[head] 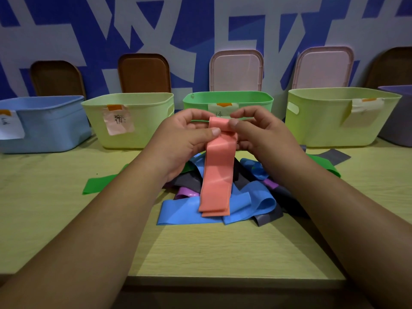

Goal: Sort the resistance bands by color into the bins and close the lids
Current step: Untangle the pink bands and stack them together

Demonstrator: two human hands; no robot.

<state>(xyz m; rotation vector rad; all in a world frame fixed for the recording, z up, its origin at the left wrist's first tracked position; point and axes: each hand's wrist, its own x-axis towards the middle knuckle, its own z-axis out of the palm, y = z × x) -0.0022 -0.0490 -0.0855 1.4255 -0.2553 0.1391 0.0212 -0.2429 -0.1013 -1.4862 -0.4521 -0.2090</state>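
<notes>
Salmon-pink band (217,172), flat & doubled, hangs from L hand (185,139) + R hand (258,134), fingers pinching its top fold.

Your left forearm (100,219) and right forearm (334,215) reach forward and converge at the top of the salmon band (219,175). Your left hand (185,139) pinches its upper left edge, thumb on the near face and fingers curled behind. Your right hand (256,134) pinches the upper right edge likewise, its thumb tip just beside the left thumb.
</notes>
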